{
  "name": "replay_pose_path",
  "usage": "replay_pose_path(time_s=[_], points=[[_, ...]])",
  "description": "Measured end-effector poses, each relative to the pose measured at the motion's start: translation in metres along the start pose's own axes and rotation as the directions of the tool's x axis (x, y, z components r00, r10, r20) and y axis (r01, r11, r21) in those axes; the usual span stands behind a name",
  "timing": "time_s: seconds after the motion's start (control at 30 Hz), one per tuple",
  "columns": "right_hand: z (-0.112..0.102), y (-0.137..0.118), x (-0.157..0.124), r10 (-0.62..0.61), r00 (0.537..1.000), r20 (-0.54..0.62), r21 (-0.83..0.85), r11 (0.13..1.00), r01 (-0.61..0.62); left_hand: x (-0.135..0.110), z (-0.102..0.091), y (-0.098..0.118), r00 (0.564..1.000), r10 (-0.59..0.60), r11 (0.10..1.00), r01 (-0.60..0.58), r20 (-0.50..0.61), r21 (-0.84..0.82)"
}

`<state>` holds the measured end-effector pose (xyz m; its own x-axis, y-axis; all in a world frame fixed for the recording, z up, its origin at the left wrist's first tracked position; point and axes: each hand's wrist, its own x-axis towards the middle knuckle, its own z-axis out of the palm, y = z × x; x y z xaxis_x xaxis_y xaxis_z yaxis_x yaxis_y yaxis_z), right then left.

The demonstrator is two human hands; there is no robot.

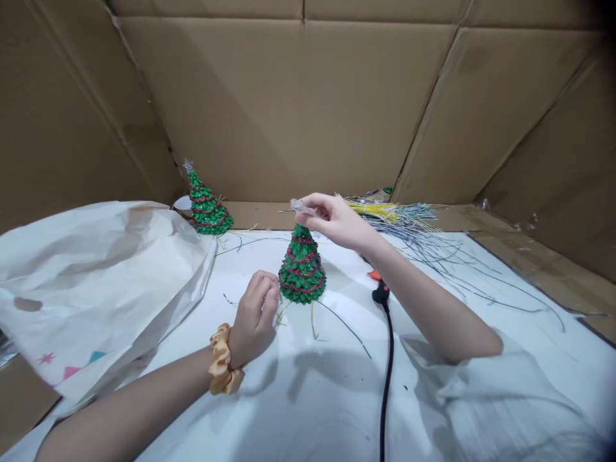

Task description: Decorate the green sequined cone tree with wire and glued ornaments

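Note:
A small green Christmas tree [303,273] with red beaded garlands stands upright on the white tabletop. At its tip, my right hand [334,221] pinches a translucent, pale, star-like piece [301,206]. Its exact shape is partly covered by the fingers. My left hand [255,311], with an orange scrunchie [224,362] on the wrist, is closed beside the tree's lower left edge. Whether its hidden fingertips grip the tree or a wire there, I cannot tell. Thin yellow and green wires stick out under the tree.
A second tree [208,204] topped with a clear star stands back left, behind a large white bag [110,263]. Bundled yellow and dark wires [394,215] spread at back right. A black-corded tool with an orange tip [380,292] lies right of the tree. Cardboard walls [298,109] enclose the table.

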<state>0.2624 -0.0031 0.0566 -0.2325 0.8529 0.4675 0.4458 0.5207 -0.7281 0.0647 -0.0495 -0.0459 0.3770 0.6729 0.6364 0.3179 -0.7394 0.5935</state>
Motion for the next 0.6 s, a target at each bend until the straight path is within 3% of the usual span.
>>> replay_pose_path(time_s=[0.07,0.33,0.47,0.6], points=[[0.003,-0.003,0.007,-0.018,0.999,0.028,0.021,1.0,0.018,0.001,-0.002,-0.004,0.999,-0.017,1.0,0.017,-0.039,0.01],[0.016,-0.014,0.002,-0.013,0.974,-0.228,-0.039,0.999,0.004,0.003,-0.002,-0.015,0.988,0.013,0.997,-0.002,-0.154,0.071],[0.022,-0.014,0.0,-0.037,0.954,-0.297,-0.123,0.992,0.0,0.001,-0.001,-0.015,0.981,0.024,0.998,-0.012,-0.191,0.063],[0.027,-0.011,-0.003,-0.056,0.941,-0.332,-0.193,0.981,-0.01,-0.002,-0.005,-0.015,0.965,0.213,0.961,-0.179,-0.154,0.209]])
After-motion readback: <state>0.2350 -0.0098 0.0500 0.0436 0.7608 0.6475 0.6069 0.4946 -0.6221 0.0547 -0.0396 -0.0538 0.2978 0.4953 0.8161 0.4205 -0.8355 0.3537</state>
